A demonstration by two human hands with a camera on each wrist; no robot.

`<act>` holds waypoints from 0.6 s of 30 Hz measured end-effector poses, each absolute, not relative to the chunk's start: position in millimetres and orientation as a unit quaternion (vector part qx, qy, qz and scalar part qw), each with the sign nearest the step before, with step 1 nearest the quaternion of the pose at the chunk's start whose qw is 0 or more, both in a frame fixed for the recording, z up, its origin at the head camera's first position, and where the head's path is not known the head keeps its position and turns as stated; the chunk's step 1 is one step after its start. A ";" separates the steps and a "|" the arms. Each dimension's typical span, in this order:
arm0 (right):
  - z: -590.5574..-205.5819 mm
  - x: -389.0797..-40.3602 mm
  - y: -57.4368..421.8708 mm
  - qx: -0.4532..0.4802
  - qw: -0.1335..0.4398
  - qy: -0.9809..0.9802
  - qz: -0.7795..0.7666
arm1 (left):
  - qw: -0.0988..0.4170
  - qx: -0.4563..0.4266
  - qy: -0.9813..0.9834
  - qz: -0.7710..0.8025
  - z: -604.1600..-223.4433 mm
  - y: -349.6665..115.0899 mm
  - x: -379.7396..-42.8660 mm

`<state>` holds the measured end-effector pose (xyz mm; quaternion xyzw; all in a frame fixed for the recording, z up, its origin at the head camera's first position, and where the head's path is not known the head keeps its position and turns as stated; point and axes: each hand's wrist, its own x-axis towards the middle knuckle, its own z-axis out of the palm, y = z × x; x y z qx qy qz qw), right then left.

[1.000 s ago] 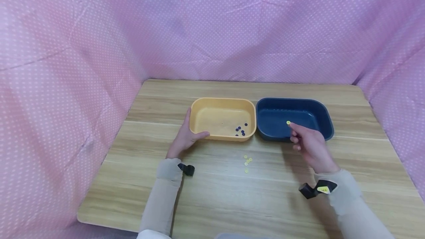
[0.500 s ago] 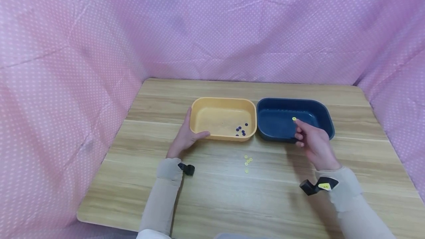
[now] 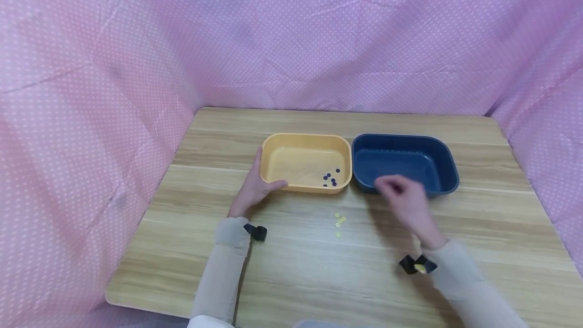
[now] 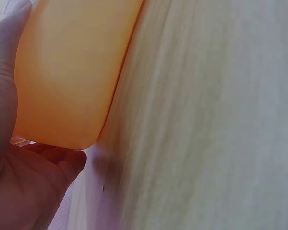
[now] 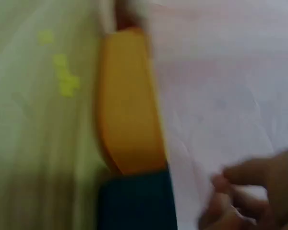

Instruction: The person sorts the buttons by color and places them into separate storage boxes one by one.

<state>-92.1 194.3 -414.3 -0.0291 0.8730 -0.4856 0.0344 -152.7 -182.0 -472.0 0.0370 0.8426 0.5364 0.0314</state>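
My left hand (image 3: pixel 252 186) grips the left end of a yellow plastic tub (image 3: pixel 306 189), thumb over its front rim and fingers along the side. Several small dark blue buttons (image 3: pixel 329 175) lie in that tub's front right corner. Over the front rim of a dark blue tub (image 3: pixel 410 158) hovers my right hand (image 3: pixel 407 206), blurred, its fingers loosely bent. No button shows between its fingertips in the head or right wrist view. Several small yellow buttons (image 3: pixel 338 224) lie on the table to the left of that hand.
Both tubs stand side by side on the wood-grain table (image 3: pixel 291 267), their ends close together. A pink dotted curtain (image 3: pixel 346 39) surrounds the back and sides. At the front edge, a pale translucent object (image 3: pixel 319 324) is partly in view.
The right hand held a yellow button over the blue tub, moving slightly right; now it has swung left and nearer, with no button visible. The left hand has stayed on the yellow tub.
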 end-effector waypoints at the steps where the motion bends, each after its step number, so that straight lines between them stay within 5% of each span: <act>1: -420.1 -87.5 184.8 -0.083 0.021 0.912 -0.402 | 0.032 0.036 0.844 0.534 -471.3 -182.0 -153.2; 6: -443.9 -69.7 145.2 -0.263 0.015 0.953 -0.151 | 0.034 0.038 0.844 0.534 -468.6 -183.3 -156.3; 18: -457.4 -64.1 127.4 -0.355 -0.065 0.933 0.015 | 0.047 0.033 0.842 0.536 -465.1 -184.5 -156.5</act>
